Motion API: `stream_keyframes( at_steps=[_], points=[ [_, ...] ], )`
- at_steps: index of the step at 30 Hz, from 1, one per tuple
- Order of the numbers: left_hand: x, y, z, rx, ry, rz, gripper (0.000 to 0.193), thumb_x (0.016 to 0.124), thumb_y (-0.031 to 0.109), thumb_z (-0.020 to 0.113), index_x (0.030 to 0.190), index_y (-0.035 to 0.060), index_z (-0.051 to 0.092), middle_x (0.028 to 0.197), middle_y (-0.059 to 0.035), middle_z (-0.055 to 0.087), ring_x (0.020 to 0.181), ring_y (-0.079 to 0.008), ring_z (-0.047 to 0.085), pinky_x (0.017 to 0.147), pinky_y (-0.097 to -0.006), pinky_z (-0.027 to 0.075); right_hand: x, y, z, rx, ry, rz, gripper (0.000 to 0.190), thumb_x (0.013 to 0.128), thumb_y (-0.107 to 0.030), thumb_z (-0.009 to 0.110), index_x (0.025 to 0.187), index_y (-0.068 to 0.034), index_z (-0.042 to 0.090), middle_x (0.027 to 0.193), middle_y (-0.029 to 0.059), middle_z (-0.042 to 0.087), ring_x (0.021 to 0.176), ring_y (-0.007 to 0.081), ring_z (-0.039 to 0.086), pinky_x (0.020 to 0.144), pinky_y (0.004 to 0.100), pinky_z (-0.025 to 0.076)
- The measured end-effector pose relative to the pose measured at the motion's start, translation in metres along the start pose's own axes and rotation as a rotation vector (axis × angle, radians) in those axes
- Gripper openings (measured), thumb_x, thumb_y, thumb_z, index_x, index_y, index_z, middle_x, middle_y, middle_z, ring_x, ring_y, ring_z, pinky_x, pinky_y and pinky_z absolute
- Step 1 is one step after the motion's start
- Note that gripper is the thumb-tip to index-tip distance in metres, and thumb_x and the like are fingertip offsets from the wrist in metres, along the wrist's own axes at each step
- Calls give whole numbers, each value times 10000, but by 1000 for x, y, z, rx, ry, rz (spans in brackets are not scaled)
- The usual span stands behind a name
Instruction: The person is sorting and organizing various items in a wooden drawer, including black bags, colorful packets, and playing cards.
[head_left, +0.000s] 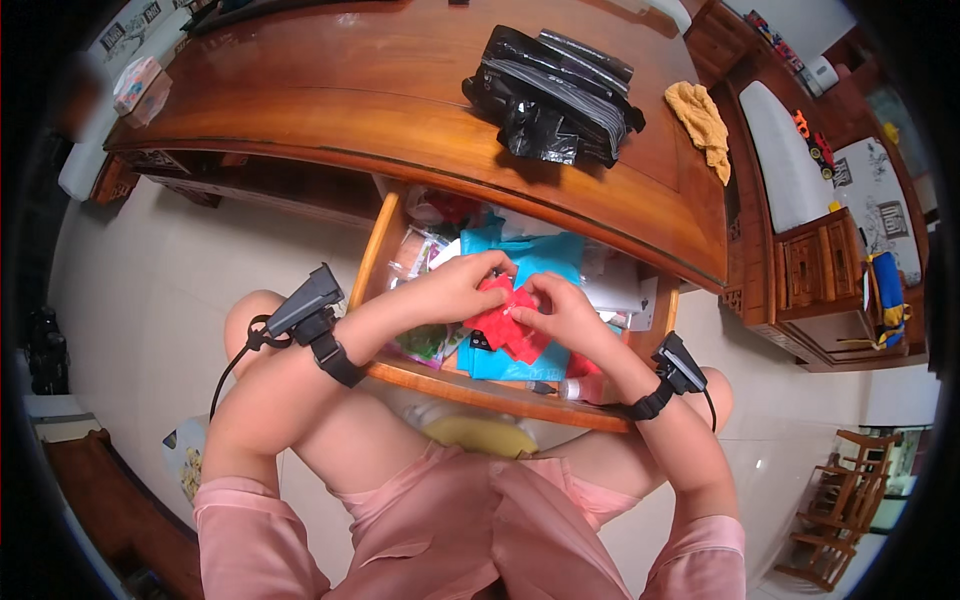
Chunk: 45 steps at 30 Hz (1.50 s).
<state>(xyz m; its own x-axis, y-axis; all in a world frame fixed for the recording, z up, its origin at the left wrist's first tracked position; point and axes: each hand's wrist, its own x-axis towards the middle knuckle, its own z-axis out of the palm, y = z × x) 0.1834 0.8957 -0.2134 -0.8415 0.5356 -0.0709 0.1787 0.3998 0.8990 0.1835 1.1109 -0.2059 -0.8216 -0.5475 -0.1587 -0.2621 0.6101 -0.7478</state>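
Note:
Both of my hands hold a folded red plastic packet or bag (517, 337) above an open wooden drawer (465, 390). My left hand (484, 281) pinches its upper left part between thumb and fingers. My right hand (551, 304) grips its right side, with the thumb on its face. Under the hands, a turquoise bag (551, 259) lies in the drawer among clear plastic wrappings, papers and a small bottle (585, 390) near the front right. Whether the red thing is one piece or several layers, I cannot tell.
On the wooden table (337, 90) above the drawer lie a pile of black plastic bags (555, 97), an orange cloth (699, 124) and a tissue box (137, 84). A wooden cabinet (814, 255) stands to the right. The drawer's front edge is close to my knees.

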Motion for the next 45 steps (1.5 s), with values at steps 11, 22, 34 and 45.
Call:
stream_keyframes(
  at_steps=[11, 22, 34, 45],
  points=[
    [-5, 7, 0, -314, -77, -360, 345, 799, 76, 644, 1132, 43, 562, 905, -64, 613, 776, -119, 575, 662, -253, 465, 1, 8, 3, 571, -221, 265, 182, 875, -137, 626, 993, -9, 573, 821, 56, 635, 701, 108, 586, 619, 254, 465],
    [-14, 60, -24, -348, -94, -458, 825, 832, 467, 670, 1377, -41, 316, 1342, -227, 424, 1317, -283, 356, 1067, -348, 302, -8, -17, -21, 1142, -265, 633, 338, 905, -28, 556, 1230, -35, 465, 955, 119, 668, 835, 139, 643, 729, 252, 510],
    [12, 83, -5, 107, -359, -592, 844, 845, 349, 639, 1401, -61, 154, 1439, -320, 188, 1357, -438, 187, 1086, -482, 221, 3, -23, -32, 1283, -118, 807, 492, 866, 140, 465, 1316, -48, 404, 892, 43, 625, 876, 83, 600, 772, 190, 447],
    [20, 92, 41, 236, -30, -565, 664, 833, 363, 666, 1285, 11, 329, 1321, -230, 349, 1201, -372, 367, 965, -402, 355, -8, -11, -20, 1385, -163, 620, 477, 866, 101, 493, 1316, -12, 382, 1029, 110, 655, 965, 130, 617, 824, 227, 456]
  ],
)
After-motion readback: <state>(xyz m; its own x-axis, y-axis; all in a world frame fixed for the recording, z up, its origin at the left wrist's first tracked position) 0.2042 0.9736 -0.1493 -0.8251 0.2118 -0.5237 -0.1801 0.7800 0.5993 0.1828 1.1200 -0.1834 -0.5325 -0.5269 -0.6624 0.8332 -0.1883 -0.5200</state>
